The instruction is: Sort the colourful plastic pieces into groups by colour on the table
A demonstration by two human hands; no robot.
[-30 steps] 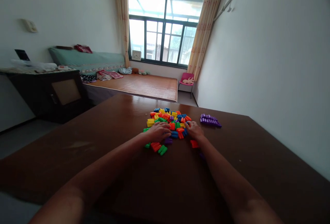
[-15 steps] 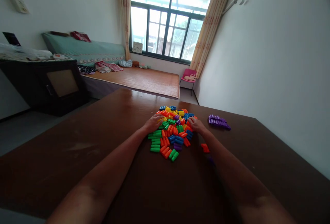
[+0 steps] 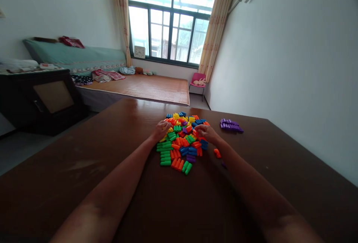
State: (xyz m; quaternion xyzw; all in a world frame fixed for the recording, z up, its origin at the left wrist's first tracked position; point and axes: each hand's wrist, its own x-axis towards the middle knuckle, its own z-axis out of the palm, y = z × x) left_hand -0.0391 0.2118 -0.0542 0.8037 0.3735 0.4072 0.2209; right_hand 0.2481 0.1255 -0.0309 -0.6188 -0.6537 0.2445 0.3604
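Observation:
A heap of plastic building pieces [image 3: 183, 142] in green, orange, blue, yellow and purple lies on the dark brown table [image 3: 179, 202]. At the heap's left edge is my left hand [image 3: 161, 130], fingers stretched over yellow and orange pieces. My right hand [image 3: 206, 133] reaches over the right side, fingers extended near orange and blue pieces, with nothing clearly held. Green pieces [image 3: 165, 158] line the near left of the heap. Beneath the fingers, the pieces are partly hidden.
Joined purple pieces [image 3: 231, 125] lie apart on the right. A loose orange piece [image 3: 217, 153] lies near my right forearm, and a small purple piece [image 3: 223, 165] is partly covered by it. Beyond the table stand a bed [image 3: 151, 88], a pink chair [image 3: 198, 80] and a dark cabinet [image 3: 53, 93].
The view has turned slightly right. My right hand has shifted a little left over the heap, its fingers extending more. Some pieces between the hands have shifted. My left hand stays at the left edge.

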